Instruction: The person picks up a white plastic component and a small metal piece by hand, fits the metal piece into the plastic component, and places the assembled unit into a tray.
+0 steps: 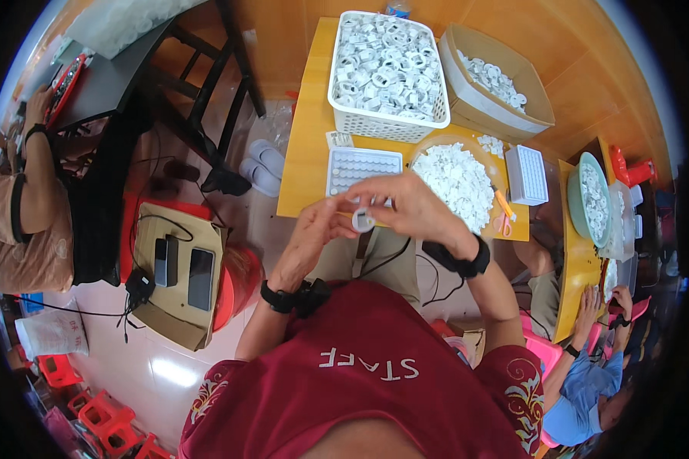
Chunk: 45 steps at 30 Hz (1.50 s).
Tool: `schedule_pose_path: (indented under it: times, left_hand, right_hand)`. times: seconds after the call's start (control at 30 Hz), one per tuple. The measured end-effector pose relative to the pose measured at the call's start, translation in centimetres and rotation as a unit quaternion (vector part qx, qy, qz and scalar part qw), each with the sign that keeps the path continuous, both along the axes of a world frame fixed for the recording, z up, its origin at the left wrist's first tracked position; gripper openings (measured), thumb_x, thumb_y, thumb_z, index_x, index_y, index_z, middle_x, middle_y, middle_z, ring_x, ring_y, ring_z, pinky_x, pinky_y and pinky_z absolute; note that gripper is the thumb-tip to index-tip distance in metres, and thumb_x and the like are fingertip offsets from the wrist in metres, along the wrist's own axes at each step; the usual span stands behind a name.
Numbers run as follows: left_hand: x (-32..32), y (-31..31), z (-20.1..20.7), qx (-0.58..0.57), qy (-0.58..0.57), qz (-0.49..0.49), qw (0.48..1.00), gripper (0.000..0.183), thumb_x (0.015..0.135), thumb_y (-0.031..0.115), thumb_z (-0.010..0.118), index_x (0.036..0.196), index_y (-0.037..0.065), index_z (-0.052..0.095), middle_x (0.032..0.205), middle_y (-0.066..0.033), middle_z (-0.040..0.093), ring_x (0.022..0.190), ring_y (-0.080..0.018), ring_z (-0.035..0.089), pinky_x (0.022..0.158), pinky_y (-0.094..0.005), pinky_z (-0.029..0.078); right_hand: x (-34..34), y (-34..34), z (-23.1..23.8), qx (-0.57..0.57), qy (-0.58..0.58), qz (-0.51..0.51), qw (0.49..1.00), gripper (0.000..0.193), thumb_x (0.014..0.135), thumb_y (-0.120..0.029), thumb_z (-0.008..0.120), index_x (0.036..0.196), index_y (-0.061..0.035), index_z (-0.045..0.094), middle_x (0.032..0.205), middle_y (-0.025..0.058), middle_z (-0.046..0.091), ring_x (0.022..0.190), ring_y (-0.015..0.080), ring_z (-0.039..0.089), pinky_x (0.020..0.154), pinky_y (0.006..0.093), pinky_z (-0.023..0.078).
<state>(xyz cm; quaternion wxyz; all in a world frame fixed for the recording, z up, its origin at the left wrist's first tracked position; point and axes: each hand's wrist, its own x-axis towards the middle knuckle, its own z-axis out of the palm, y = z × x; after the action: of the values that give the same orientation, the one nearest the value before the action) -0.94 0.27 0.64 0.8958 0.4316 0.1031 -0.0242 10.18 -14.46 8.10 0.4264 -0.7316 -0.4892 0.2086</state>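
Observation:
A small round white plastic piece (363,221) with a dark opening is held up between my hands, over the near edge of the yellow table (295,180). My left hand (316,231) is closed, its fingertips against the piece's left side. From the right, my right hand (412,205) arches over it with thumb and fingers pinching at the piece. Just beyond my hands lies a white tray (365,162) with rows of round recesses. A round tray heaped with small white parts (453,183) sits to the right of my right hand.
A white basket (390,122) of grey-white parts and a cardboard box (505,118) stand at the back. Orange-handled scissors (502,223) and a stacked white tray (527,174) lie right. A carton (177,310) with two phones is at left. Other people sit on both sides.

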Motion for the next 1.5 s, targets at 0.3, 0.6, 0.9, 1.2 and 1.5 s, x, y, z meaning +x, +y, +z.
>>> schedule_pose_path:
  times: [0.3,0.6,0.9,1.2,1.5]
  left_hand:
    - [-1.1,0.6,-2.0,0.052,0.035,-0.068,0.996,0.032,0.087,0.017,0.057,0.114,0.001,0.056,0.100,-0.0077,0.062,0.080,-0.0112,0.059,0.070,-0.0219,0.049]
    - [-1.9,4.2,-2.8,-0.100,-0.004,0.078,0.992,0.030,0.087,0.013,0.053,0.115,0.002,0.051,0.111,-0.0184,0.056,0.091,-0.0148,0.055,0.079,-0.0241,0.045]
    - [-1.8,3.6,-2.4,-0.175,-0.036,0.083,0.980,0.026,0.085,0.005,0.054,0.112,0.004,0.051,0.115,-0.0193,0.052,0.103,-0.0245,0.055,0.091,-0.0299,0.045]
    - [-1.6,3.0,-1.8,-0.174,-0.020,0.079,0.981,0.024,0.082,-0.003,0.056,0.105,0.001,0.052,0.104,-0.0105,0.057,0.102,-0.0221,0.056,0.091,-0.0284,0.046]
    - [-1.5,1.9,-1.4,-0.083,-0.045,0.059,0.994,0.027,0.080,-0.002,0.059,0.104,0.005,0.053,0.103,-0.0043,0.056,0.098,-0.0135,0.055,0.089,-0.0279,0.047]
  right_hand:
    - [-1.9,0.2,-2.8,0.029,0.039,-0.099,0.994,0.024,0.070,0.003,0.060,0.093,-0.0031,0.058,0.075,0.0076,0.057,0.065,0.0184,0.058,0.058,0.0284,0.045]
    - [-0.1,5.4,-9.0,0.016,-0.147,-0.283,0.948,0.010,0.073,-0.007,0.060,0.081,-0.0039,0.064,0.075,0.0107,0.055,0.068,0.0294,0.057,0.061,0.0377,0.045]
    - [-0.1,6.2,-9.8,-0.031,-0.195,-0.253,0.947,0.011,0.071,-0.003,0.060,0.082,-0.0013,0.063,0.077,0.0127,0.057,0.070,0.0305,0.058,0.063,0.0379,0.045]
    - [-3.9,4.6,-4.6,0.134,0.014,-0.245,0.960,0.010,0.072,0.003,0.060,0.081,0.0009,0.059,0.074,0.0125,0.056,0.064,0.0279,0.056,0.058,0.0324,0.045]
    - [-4.8,3.6,-5.7,0.178,-0.192,-0.218,0.940,0.011,0.071,0.004,0.060,0.082,-0.0004,0.059,0.077,0.0106,0.056,0.068,0.0266,0.057,0.057,0.0322,0.046]
